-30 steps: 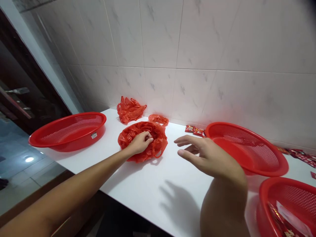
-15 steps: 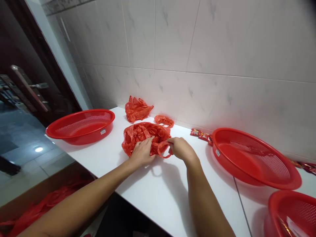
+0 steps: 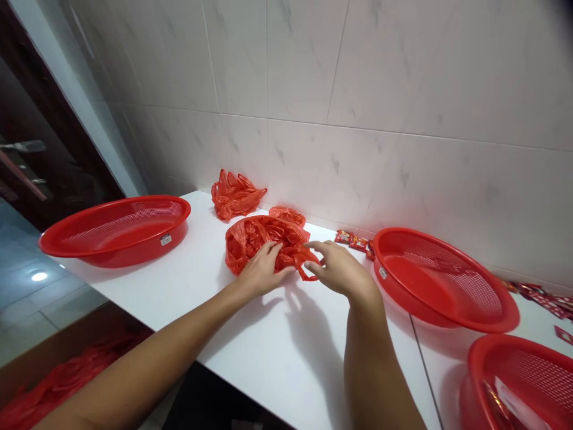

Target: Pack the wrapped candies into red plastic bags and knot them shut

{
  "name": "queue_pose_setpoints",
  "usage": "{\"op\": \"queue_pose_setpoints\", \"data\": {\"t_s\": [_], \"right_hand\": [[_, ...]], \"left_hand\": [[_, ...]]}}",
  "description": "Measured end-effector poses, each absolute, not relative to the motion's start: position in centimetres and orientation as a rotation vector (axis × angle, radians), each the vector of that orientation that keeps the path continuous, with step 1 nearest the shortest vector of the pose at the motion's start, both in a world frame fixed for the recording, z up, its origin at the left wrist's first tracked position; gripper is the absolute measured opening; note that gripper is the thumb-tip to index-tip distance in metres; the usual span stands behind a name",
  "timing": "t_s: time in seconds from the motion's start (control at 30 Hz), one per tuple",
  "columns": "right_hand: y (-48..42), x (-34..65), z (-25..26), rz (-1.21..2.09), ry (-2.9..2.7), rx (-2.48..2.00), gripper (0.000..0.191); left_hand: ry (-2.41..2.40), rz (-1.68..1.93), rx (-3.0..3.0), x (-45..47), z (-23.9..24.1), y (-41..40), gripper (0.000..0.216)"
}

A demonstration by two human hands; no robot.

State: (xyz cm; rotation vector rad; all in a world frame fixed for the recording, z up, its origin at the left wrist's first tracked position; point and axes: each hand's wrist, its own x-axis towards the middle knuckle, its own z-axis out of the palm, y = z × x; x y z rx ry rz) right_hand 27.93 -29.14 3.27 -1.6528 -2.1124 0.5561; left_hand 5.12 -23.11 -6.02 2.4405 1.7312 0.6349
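Observation:
A red plastic bag (image 3: 244, 239) sits on the white table with its mouth open and crumpled red plastic inside. My left hand (image 3: 263, 270) rests at its near rim, fingers apart over the opening. At the bag's right side, my right hand (image 3: 336, 267) has thumb and forefinger parted beside the loose handle loop. Whether a fingertip touches the plastic there I cannot make out. Behind stand a bunched red plastic bag (image 3: 235, 196) against the wall and a smaller folded piece of red plastic (image 3: 287, 215).
Red mesh baskets stand on the white table (image 3: 268, 358): one at left (image 3: 134, 257), one at right (image 3: 441, 286), one at near right (image 3: 478, 364) holding wrappers. Small red packets (image 3: 351, 240) lie along the wall. Below the table's left edge, a cardboard box (image 3: 27, 334) holds red plastic.
My right hand has let go of the bag's rim and opened. My left hand's fingers have spread. The view has shifted slightly to the right.

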Motion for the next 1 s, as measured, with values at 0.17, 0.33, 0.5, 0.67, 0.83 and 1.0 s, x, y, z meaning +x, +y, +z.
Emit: {"op": "queue_pose_setpoints", "data": {"t_s": [0.17, 0.33, 0.5, 0.67, 0.83, 1.0], "right_hand": [[-27.8, 25.3, 2.0, 0.639, -2.107, -1.756, 0.078], [-26.8, 23.0, 0.2, 0.777, -2.252, -1.825, 0.093], [-25.6, 20.9, -2.4, 0.593, -2.205, -1.745, 0.109], [-23.8, 18.2, -7.1, 0.323, -1.977, -1.663, 0.070], [-22.1, 17.1, -11.3, 0.438, -1.670, -1.493, 0.030], [-21.1, 17.5, -13.1, 0.514, -1.418, -1.493, 0.025]], "left_hand": [[2.032, 0.703, 2.493, 3.8, -4.3, -22.0, 0.048], [2.066, 0.610, 2.352, 1.8, -3.2, -20.2, 0.032], [1.819, 0.834, 2.369, 0.9, -1.5, -20.4, 0.021], [1.329, 1.404, 2.045, 1.2, 1.2, -21.9, 0.028], [0.864, 1.775, 1.401, 1.4, 6.6, -25.3, 0.032], [0.380, 1.953, 1.175, 0.0, 12.0, -30.5, 0.022]]}}
